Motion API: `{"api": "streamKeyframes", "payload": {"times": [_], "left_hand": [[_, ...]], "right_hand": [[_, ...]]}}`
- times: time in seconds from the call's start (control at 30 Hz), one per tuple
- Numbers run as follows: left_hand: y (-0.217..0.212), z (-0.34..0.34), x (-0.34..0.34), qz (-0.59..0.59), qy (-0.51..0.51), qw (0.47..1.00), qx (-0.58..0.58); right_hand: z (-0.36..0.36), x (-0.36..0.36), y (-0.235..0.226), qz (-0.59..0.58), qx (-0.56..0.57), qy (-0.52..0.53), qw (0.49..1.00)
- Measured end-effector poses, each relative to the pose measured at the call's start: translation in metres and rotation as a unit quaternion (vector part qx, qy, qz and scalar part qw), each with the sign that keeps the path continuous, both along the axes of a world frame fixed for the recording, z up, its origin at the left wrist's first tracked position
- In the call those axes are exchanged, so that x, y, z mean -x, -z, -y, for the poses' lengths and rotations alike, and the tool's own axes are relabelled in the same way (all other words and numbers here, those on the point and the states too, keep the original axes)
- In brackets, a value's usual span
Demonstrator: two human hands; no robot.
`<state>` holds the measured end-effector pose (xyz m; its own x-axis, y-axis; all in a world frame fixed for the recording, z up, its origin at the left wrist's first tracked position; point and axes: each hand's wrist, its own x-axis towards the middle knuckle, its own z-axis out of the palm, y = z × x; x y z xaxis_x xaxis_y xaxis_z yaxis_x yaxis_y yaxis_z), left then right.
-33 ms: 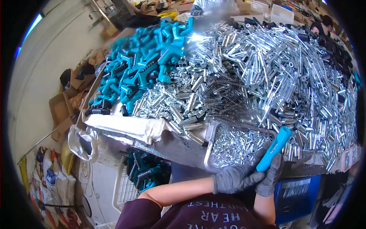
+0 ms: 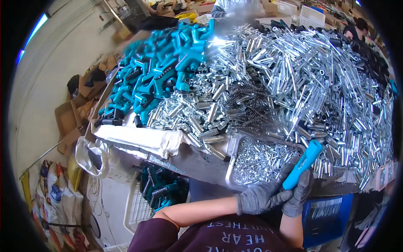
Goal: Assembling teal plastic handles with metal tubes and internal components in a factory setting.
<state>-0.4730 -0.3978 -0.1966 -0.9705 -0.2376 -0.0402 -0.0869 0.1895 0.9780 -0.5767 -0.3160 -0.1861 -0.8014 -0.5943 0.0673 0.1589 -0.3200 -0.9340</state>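
A teal plastic tube-shaped part, with a slot along its side, is tilted up and to the right at the front of the workbench. My right hand, in a grey glove, is closed around its lower end. My left hand, gloved too, reaches across from the left with its fingers against the same part. Just beyond the hands lies a metal-rimmed tray full of small metal pins. Dark coil springs are heaped behind it. Shiny metal rods and tubes spread over the right side.
Teal plastic gun-shaped bodies are piled at the back left. White cloth covers the bench's left front edge. Below, a white crate holds teal parts with black springs, and a blue bin stands at right. Another person is far right.
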Motion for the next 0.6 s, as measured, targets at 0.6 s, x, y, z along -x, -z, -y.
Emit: {"api": "streamKeyframes", "payload": {"times": [0.6], "left_hand": [[-0.059,0.063,0.039,-0.006,-0.009,0.988,0.154]], "right_hand": [[-0.076,0.087,0.072,0.347,0.187,-0.112,0.912]]}}
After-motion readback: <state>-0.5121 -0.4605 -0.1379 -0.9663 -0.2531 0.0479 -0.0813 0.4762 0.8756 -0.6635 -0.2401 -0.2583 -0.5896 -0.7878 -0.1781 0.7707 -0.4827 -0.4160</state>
